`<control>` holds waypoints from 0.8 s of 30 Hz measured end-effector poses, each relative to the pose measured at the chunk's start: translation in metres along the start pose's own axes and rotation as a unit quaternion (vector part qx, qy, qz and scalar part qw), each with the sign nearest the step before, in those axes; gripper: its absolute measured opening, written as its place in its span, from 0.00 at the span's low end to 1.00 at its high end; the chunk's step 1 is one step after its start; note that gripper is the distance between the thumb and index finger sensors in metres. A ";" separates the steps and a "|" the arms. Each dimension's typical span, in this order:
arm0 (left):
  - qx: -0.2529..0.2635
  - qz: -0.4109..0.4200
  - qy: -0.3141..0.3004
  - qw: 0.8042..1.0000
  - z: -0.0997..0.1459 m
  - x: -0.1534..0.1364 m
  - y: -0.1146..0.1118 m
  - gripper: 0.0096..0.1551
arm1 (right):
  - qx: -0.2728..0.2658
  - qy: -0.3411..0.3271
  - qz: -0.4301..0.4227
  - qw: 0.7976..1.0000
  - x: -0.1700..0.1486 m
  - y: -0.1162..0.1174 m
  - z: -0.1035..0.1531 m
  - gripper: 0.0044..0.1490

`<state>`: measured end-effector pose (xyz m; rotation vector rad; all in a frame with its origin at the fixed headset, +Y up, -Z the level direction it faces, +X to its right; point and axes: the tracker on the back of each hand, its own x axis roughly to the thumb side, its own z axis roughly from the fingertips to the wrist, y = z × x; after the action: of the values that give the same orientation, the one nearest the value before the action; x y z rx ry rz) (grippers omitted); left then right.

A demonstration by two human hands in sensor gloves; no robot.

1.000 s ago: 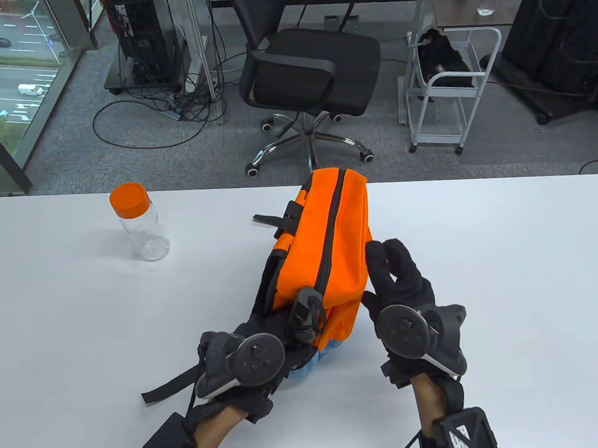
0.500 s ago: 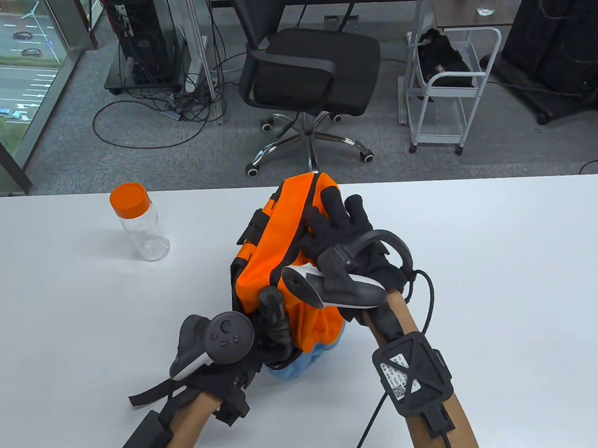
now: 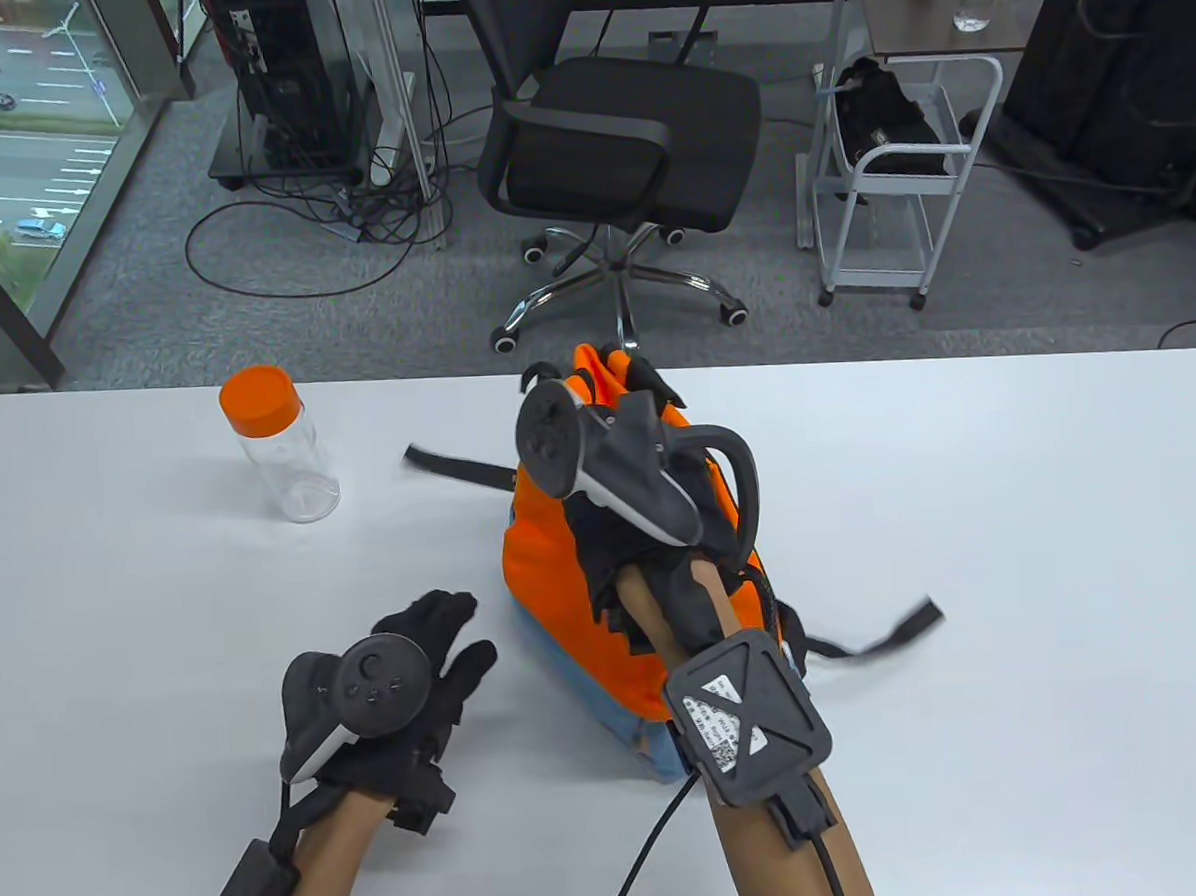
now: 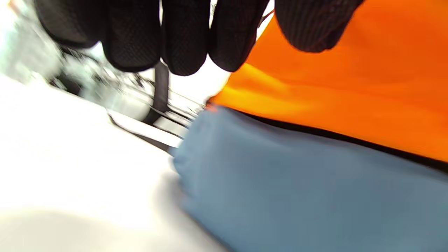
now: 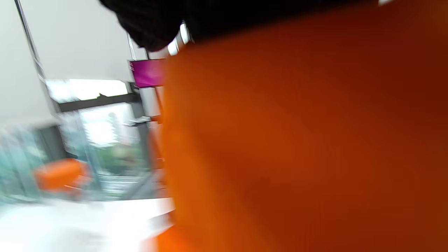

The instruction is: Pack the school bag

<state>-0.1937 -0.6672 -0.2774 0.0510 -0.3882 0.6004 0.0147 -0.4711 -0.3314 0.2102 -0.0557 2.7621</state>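
The orange school bag [image 3: 549, 571] with a blue base stands upright in the middle of the white table [image 3: 1012, 506]. My right hand [image 3: 616, 372] grips the bag's top end from above, and its tracker hides most of the fingers. My left hand [image 3: 447, 631] hovers just left of the bag's base with fingers spread, holding nothing. In the left wrist view my left fingers [image 4: 185, 38] hang close to the bag [image 4: 350, 91] and its blue base [image 4: 297, 189]. The right wrist view is blurred and mostly filled with the bag's orange fabric [image 5: 297, 140].
A clear bottle with an orange lid [image 3: 280, 450] stands at the table's back left. Loose black straps stick out left [image 3: 459, 467] and right [image 3: 888, 633] of the bag. An office chair [image 3: 612, 137] and a white cart [image 3: 894, 172] stand beyond the far edge.
The bag went from lying on its side to standing upright. My right hand moved from its side to its top end. My left hand let go and pulled back to the left.
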 end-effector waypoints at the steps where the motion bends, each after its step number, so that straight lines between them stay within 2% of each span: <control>1: -0.005 0.019 -0.003 1.000 0.000 0.004 -0.003 0.39 | -0.011 -0.005 -0.034 0.999 -0.007 -0.009 0.008 0.35; 3: -0.026 0.037 -0.029 0.999 0.001 0.011 -0.011 0.42 | -0.098 -0.023 -0.101 0.990 -0.039 -0.036 0.037 0.30; 6: -0.051 0.044 -0.050 0.997 0.002 0.019 -0.021 0.50 | -0.176 0.019 -0.121 0.977 -0.096 -0.044 0.070 0.28; 7: -0.053 0.049 -0.056 0.996 0.001 0.023 -0.024 0.51 | -0.173 0.063 -0.112 0.977 -0.134 -0.030 0.079 0.28; 8: -0.057 0.057 -0.063 0.995 0.001 0.027 -0.027 0.52 | -0.152 0.086 -0.107 0.979 -0.152 -0.016 0.082 0.28; 9: -0.059 0.066 -0.067 0.994 0.001 0.031 -0.030 0.53 | -0.117 0.109 -0.103 0.982 -0.170 0.001 0.084 0.30; 10: -0.059 0.078 -0.074 0.992 0.001 0.037 -0.034 0.54 | -0.057 0.137 -0.102 0.984 -0.188 0.028 0.085 0.35; 11: -0.063 0.086 -0.081 0.991 0.002 0.042 -0.037 0.55 | -0.021 0.139 -0.109 0.984 -0.197 0.049 0.085 0.41; 12: -0.057 0.098 -0.090 0.989 0.003 0.048 -0.040 0.55 | 0.014 0.101 -0.143 0.984 -0.202 0.078 0.083 0.46; 13: -0.053 0.103 -0.093 0.989 0.003 0.052 -0.042 0.56 | 0.034 0.069 -0.177 0.981 -0.201 0.093 0.083 0.50; 14: -0.055 0.111 -0.097 0.987 0.004 0.057 -0.044 0.60 | 0.060 0.027 -0.249 0.966 -0.195 0.115 0.081 0.47; 15: -0.073 0.126 -0.106 0.984 0.004 0.061 -0.047 0.65 | 0.067 0.012 -0.326 0.943 -0.184 0.128 0.079 0.47; 17: -0.103 0.162 -0.102 0.976 0.002 0.062 -0.052 0.73 | 0.035 -0.030 -0.392 0.919 -0.160 0.138 0.075 0.45; 18: -0.098 0.173 -0.091 0.976 0.001 0.061 -0.054 0.75 | 0.027 -0.052 -0.387 0.920 -0.149 0.138 0.075 0.44; 20: -0.034 0.159 -0.080 0.983 -0.002 0.049 -0.051 0.73 | -0.016 -0.107 -0.341 0.934 -0.127 0.138 0.077 0.42; 22: 0.050 0.168 -0.056 0.983 -0.005 0.030 -0.041 0.61 | -0.015 -0.141 -0.319 0.937 -0.110 0.136 0.078 0.43; 24: 0.133 0.172 -0.011 0.976 -0.002 0.012 -0.029 0.44 | -0.016 -0.129 -0.299 0.945 -0.102 0.134 0.077 0.48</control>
<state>-0.1681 -0.6843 -0.2729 0.2507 -0.3374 0.9941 0.0706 -0.6380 -0.2729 0.4902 -0.0877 2.1134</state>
